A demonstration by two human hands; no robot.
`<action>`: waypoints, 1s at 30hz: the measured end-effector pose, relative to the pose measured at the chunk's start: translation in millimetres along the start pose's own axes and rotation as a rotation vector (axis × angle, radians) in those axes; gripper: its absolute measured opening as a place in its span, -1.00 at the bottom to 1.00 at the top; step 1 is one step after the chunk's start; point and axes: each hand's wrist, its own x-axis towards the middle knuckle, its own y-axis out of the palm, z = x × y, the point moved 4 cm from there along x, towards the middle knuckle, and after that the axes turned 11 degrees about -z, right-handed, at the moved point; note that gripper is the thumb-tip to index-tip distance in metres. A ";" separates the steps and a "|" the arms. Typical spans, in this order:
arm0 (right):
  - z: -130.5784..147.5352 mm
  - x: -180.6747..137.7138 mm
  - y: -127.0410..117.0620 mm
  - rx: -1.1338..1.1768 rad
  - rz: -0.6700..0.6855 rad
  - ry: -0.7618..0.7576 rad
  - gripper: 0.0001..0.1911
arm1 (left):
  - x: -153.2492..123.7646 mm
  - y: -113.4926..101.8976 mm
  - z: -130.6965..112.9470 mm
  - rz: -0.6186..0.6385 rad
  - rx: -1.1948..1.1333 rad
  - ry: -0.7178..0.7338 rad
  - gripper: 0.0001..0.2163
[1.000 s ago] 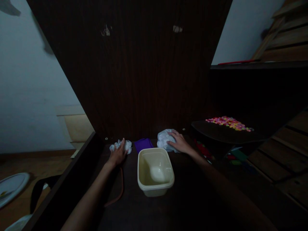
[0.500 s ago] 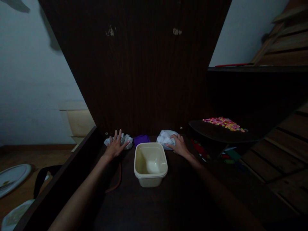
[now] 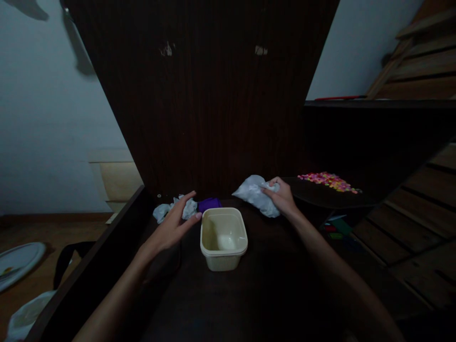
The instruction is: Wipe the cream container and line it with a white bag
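A cream plastic tub (image 3: 223,237) stands open on the dark table (image 3: 249,294), with some pale stuff at its bottom. My right hand (image 3: 283,197) is closed on a white crumpled bag (image 3: 254,194), held just above the table to the tub's upper right. My left hand (image 3: 173,223) hovers open, fingers together and stretched, just left of the tub. Behind it lies a second white crumpled wad (image 3: 171,208). A purple object (image 3: 209,204) sits between that wad and the tub.
A dark wooden panel (image 3: 213,104) rises right behind the table. A dark tray with several small bright pieces (image 3: 327,181) sits at right. Coloured items (image 3: 337,227) lie below it. A white plate (image 3: 17,261) lies on the floor at left.
My right hand closed on the white bag and lifted it off the table. My left hand came off the left wad and drew back toward the tub.
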 end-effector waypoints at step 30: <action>127.9 -55.6 18.6 -0.041 0.568 -0.412 -0.74 | -23.2 18.6 -27.0 0.284 -0.250 0.004 -0.32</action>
